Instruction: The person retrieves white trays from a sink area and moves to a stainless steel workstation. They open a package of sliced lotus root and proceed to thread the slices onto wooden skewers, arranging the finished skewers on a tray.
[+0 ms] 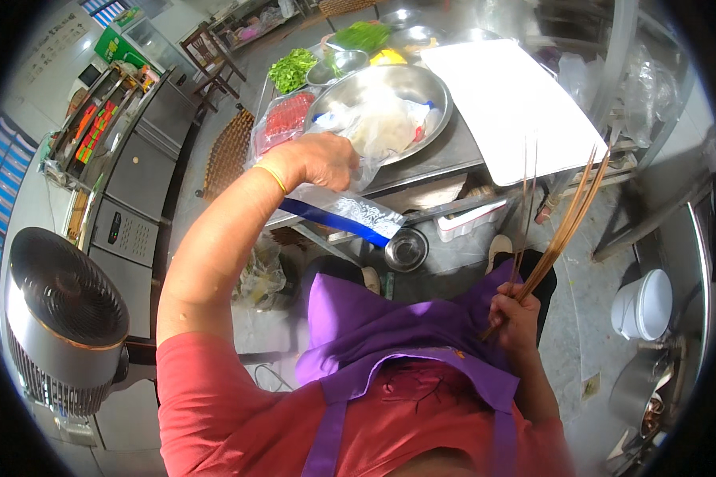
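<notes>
My left hand (328, 161) is curled at the near-left rim of a large stainless steel bowl (444, 119), its fingers closed on a clear plastic bag (367, 176). Pale, whitish food (382, 132) lies in the bowl, partly under plastic. Below that hand, a clear wrapper with white print (367, 213) and a blue band (334, 222) hangs over the table's front edge. A small round metal cup (407, 249) shows at the band's end. Down by the purple apron (394, 322), my right hand (516, 316) grips a bundle of thin bamboo skewers (564, 238), their far ends fanned upward.
Red meat in plastic (287, 116), leafy greens (292, 70) and smaller metal bowls (337, 68) crowd the metal table (453, 140). A white board (507, 107) covers its right side. A fan (65, 298) stands left; a white bucket (643, 305) sits on the floor at right.
</notes>
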{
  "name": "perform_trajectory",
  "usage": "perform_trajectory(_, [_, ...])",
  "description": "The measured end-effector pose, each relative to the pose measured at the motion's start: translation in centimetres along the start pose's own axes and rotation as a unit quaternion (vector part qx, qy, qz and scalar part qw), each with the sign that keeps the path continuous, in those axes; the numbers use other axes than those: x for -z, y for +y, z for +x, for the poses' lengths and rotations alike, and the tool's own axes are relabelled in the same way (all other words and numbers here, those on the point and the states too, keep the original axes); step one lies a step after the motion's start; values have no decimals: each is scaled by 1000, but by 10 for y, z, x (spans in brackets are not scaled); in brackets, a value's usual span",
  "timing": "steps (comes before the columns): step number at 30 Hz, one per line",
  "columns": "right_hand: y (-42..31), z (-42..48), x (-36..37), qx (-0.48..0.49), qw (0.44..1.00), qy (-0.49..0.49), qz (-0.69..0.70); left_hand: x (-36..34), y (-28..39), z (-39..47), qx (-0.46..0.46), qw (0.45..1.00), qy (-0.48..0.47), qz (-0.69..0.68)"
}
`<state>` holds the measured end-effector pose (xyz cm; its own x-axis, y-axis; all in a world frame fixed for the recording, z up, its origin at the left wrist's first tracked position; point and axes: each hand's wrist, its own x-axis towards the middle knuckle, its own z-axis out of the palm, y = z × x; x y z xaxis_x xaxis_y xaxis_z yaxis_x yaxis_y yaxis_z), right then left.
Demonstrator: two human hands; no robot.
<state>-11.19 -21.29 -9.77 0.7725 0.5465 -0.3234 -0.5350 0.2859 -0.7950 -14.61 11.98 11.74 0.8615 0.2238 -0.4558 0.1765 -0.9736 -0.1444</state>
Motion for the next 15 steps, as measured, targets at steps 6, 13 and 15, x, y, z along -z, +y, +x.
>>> perform_trajectory(6, [2,2,5,4,1000,-17,4,-12,-37,-2,11,984,134,114])
perform_trajectory(13, [4,1,1,-2,999,-6,-41,-27,-55,-2,87,932,346,66])
perform_trajectory(15, [6,1,1,-2,998,-9,-59,-34,-56,-1,69,908,400,102])
